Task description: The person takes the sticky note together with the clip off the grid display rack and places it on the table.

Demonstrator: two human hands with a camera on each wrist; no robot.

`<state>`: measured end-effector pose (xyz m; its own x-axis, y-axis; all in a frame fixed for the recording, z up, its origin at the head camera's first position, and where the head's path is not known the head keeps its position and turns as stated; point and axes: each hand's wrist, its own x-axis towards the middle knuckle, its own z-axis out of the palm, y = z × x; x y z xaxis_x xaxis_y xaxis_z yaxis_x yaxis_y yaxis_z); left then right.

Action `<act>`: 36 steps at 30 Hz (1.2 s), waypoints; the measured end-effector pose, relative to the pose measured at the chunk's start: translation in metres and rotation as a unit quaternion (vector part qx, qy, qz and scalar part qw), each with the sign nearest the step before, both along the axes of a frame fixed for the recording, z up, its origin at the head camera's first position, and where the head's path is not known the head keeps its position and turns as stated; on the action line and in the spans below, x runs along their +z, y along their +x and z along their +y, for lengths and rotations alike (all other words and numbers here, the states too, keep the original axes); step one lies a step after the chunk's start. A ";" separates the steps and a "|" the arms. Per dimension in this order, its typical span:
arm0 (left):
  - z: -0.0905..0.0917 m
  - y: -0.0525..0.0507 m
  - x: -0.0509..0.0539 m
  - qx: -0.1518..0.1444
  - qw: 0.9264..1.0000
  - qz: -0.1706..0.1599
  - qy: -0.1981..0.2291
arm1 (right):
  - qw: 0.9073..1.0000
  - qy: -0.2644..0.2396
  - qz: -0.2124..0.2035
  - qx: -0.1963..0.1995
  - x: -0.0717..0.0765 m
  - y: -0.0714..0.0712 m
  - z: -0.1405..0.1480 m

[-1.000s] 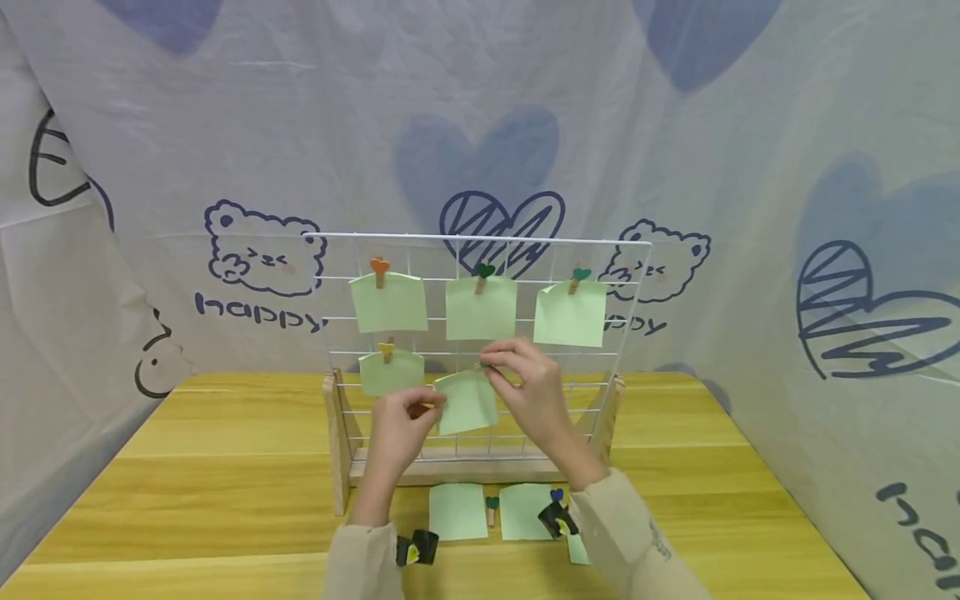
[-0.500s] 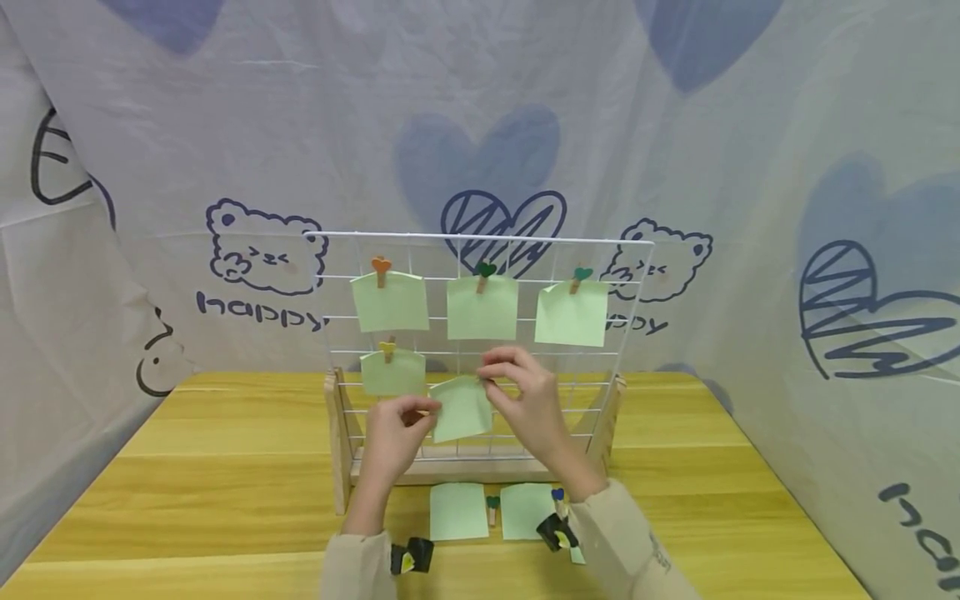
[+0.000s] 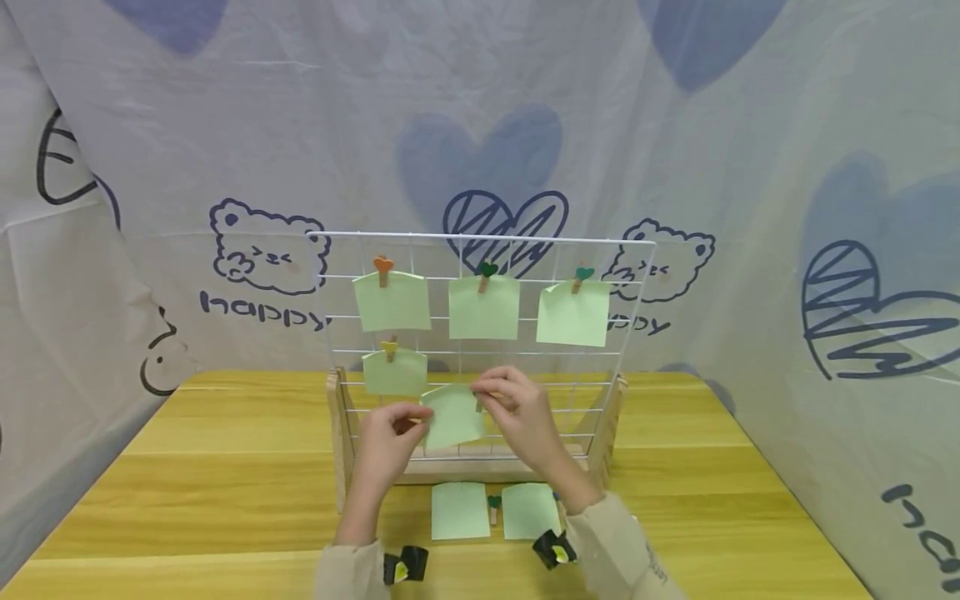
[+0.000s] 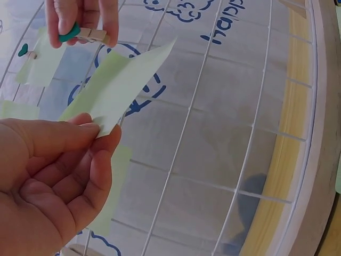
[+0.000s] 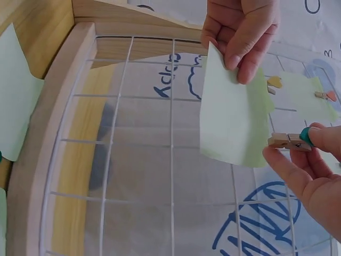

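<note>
Starting from the left, I have a pale curtain (image 3: 150, 125) printed with hearts, bears and the word "happy" behind a yellow wood-grain table (image 3: 187, 500). Next is the left upright of the wooden stand (image 3: 337, 450) that bears the white wire grid (image 3: 480, 237). My left hand (image 3: 386, 442) is in front of it, thumb and index finger pinching the left edge of a light-green paper note (image 3: 453, 417), the other fingers curled in. Above that hand, on the grid, an orange-heart clothespin (image 3: 383, 267) holds one note and, below it, a yellow-heart clothespin (image 3: 389, 350) holds another. My pinched note is tilted, in front of the grid's lower part, to the right of and lower than the yellow one. Over it, in the top row, hangs a note under a dark-green-heart clothespin (image 3: 487, 271); below, on the table, two notes lie with a green-heart clothespin (image 3: 494, 504) between them. My right hand (image 3: 521, 417) is nearly closed, fingertips and thumb gripping a teal-heart clothespin (image 5: 290, 142), its wooden tip just beside the pinched note's edge; I can't tell whether they touch. Farthest right, a green-heart clip (image 3: 585, 273) holds the top row's last note
</note>
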<state>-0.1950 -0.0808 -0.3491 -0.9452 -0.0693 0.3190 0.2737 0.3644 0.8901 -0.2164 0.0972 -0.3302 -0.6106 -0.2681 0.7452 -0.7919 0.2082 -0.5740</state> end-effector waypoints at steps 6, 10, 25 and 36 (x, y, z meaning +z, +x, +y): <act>-0.005 0.004 -0.002 0.009 1.000 -0.004 -0.024 | 0.997 -0.024 -0.069 0.016 -0.001 0.009 -0.004; -0.007 0.004 -0.003 0.014 0.999 0.000 -0.031 | 0.995 -0.036 -0.088 0.009 0.004 0.019 -0.009; -0.021 0.011 -0.010 0.011 1.000 -0.006 -0.012 | 0.985 -0.053 -0.162 0.013 -0.026 0.011 -0.014; -0.029 0.015 -0.015 -0.010 0.999 -0.037 0.007 | 0.979 -0.057 -0.193 0.031 -0.022 0.024 -0.020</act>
